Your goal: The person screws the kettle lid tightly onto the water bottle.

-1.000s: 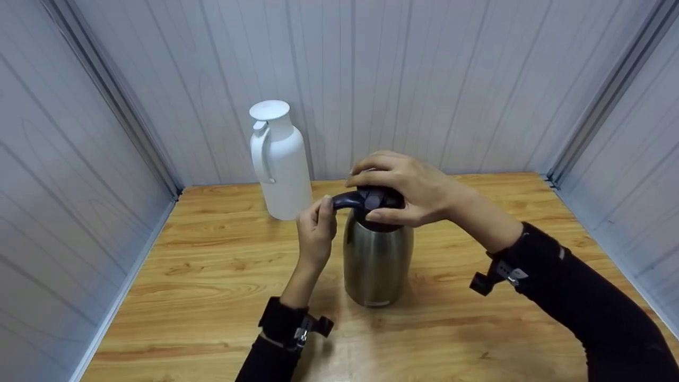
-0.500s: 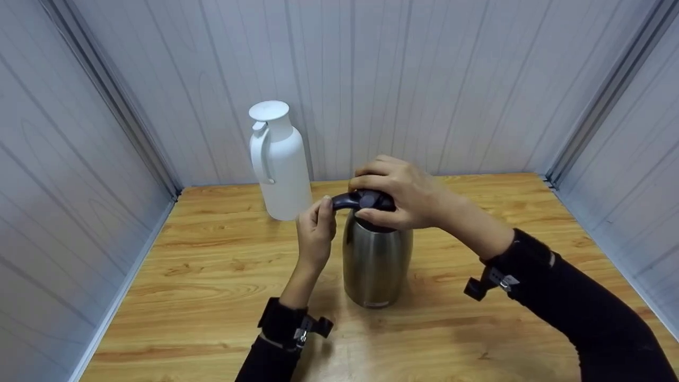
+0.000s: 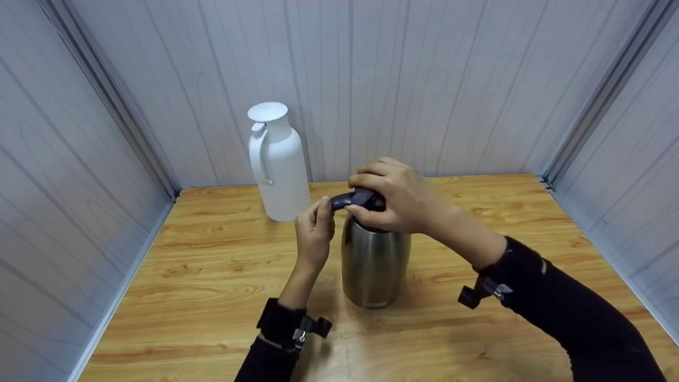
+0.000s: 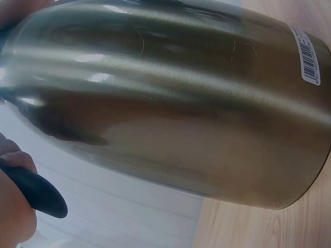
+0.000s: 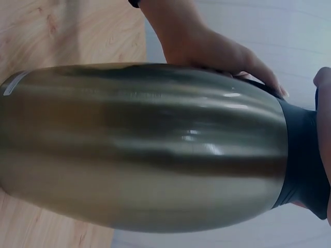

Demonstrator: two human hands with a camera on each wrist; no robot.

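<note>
A wooden table (image 3: 201, 276) fills the lower half of the head view, boxed in by pale grey panelled walls (image 3: 79, 175) on the left, at the back and on the right. A white jug (image 3: 278, 162) with a flat lid stands upright at the upper left of the table, close to the back wall.

At the centre stands a steel flask (image 3: 375, 262), upright on the table. The left hand (image 3: 314, 239) comes up beside it, fingers curled round the black handle (image 3: 342, 200) that juts left from the flask's top. The right hand (image 3: 398, 196) lies over the black lid (image 3: 366, 200), fingers and thumb bent round its edge.

The lid is mostly hidden under the right hand. In the wrist views the flask's steel body (image 4: 170, 103) fills the frame, with a barcode sticker (image 4: 309, 56) near its base.
</note>
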